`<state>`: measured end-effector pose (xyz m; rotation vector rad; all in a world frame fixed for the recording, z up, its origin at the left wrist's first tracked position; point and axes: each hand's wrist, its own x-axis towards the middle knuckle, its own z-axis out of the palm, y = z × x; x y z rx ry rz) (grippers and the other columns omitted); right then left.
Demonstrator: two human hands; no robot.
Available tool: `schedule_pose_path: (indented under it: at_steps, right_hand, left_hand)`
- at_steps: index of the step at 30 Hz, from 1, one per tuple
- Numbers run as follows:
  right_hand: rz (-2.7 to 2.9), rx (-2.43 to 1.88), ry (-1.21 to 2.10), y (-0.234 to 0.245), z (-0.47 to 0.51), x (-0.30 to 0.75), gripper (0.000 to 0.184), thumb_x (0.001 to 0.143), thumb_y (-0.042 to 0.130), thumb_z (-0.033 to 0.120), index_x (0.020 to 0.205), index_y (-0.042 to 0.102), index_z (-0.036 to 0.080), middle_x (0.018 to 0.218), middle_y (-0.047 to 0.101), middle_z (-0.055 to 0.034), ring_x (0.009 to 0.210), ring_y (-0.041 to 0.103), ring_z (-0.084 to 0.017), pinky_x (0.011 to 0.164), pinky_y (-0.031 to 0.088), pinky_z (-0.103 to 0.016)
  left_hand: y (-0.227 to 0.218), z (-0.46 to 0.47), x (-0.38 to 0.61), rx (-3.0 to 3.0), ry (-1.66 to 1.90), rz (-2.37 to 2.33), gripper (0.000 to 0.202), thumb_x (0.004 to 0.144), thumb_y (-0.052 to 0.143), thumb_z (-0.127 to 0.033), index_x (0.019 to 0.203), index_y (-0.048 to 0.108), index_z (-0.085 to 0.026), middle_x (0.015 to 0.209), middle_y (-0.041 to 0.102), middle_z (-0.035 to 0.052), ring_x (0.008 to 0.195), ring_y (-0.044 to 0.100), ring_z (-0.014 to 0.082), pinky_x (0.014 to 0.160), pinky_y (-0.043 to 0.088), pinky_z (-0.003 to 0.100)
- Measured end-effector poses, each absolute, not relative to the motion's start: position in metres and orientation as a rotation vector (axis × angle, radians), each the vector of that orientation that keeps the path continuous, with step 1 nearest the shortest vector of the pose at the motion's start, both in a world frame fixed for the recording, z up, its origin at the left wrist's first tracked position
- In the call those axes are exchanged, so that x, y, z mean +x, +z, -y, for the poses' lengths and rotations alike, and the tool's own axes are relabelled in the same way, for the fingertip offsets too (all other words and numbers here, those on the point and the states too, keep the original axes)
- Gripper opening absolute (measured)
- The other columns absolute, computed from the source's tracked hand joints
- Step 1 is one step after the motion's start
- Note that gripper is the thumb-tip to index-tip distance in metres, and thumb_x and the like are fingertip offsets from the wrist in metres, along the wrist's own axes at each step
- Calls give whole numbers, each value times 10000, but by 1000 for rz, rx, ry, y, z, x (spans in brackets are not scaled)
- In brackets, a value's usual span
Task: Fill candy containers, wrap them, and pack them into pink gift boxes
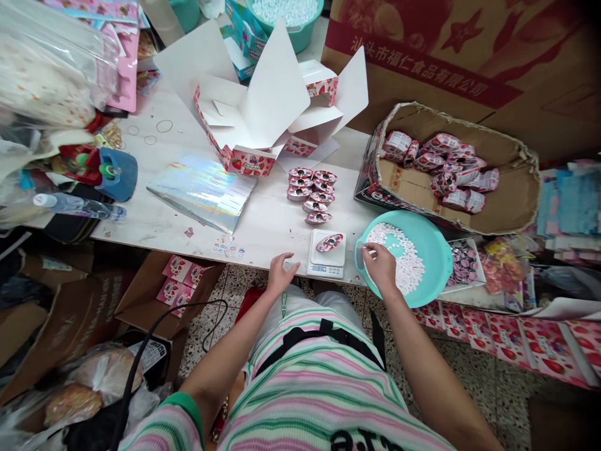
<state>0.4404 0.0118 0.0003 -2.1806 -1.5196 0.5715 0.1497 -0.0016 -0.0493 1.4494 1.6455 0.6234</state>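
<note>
My left hand (280, 274) is at the table's front edge, left of the scale, with thumb and fingers apart and nothing in it. A small white digital scale (325, 271) carries one red-and-white patterned oval pack (329, 243). My right hand (379, 265) is over the left side of a teal basin (434, 266), its fingertips pinched together; whatever they hold is too small to make out. Small pale pink-white pieces (409, 266) lie in the basin. Behind the scale, several similar packs (317, 197) with dark openings stand in two columns.
An open carton (404, 181) with several wrapped packs stands at the back right. Unfolded strawberry-print boxes (253, 160) and a silvery sheet (201, 191) lie back left. A tray of small dark-pink pieces (464, 263) adjoins the basin. A water bottle (82, 205) lies at far left.
</note>
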Motion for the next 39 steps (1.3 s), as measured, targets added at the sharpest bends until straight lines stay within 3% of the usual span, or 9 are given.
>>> schedule_pose_path:
  at_steps: [13,15,21,23,27,34,39]
  right_hand:
    - [1115,-2433,532,-6,48,495,364,785,429,385,963,661,170,906,690,-87,691,594,-196,700,427,-309]
    - [1090,-2441,544,-6,52,498,377,784,417,386,971,661,168,917,690,-93,710,597,-202,711,427,-315]
    - [1048,-2448,617,-7,63,509,413,787,399,420,1004,648,171,951,688,-97,723,608,-213,706,433,-324]
    - [1050,-2442,649,-10,67,513,421,786,397,435,1005,642,172,951,687,-97,737,617,-218,705,438,-325]
    - [1008,-2458,718,-22,75,523,445,771,395,479,1007,631,184,943,686,-89,732,635,-222,679,453,-324]
    - [990,-2431,808,-43,82,529,429,769,403,517,994,618,221,959,687,-68,756,648,-240,653,470,-332]
    - [894,-2405,797,-45,76,519,411,720,437,530,927,632,233,901,701,-66,715,657,-250,619,483,-335]
  left_hand:
    - [-51,-22,183,1657,590,-1564,223,848,524,-307,1044,569,-210,1053,628,60,1055,536,211,937,425,389]
    - [-44,-30,195,1738,602,-1528,289,844,537,-357,1091,539,-208,1082,608,70,1077,518,219,954,415,394]
    - [-35,-48,248,2000,552,-1385,744,698,691,-463,1298,351,-184,1244,490,130,1174,441,273,999,382,436]
    - [-37,-52,260,2037,477,-1412,677,718,684,-393,1280,369,-183,1226,497,128,1155,450,274,983,390,441]
    - [-39,-61,260,2019,334,-1459,350,790,545,-174,1135,487,-193,1072,569,86,1012,527,227,879,448,389]
    - [-22,-89,182,1968,547,-1590,406,769,499,-123,1154,494,-251,1107,547,66,1045,521,217,917,448,384]
    - [-27,-149,142,2028,462,-1678,391,750,487,-83,1108,530,-236,1063,530,60,1013,537,207,896,458,369]
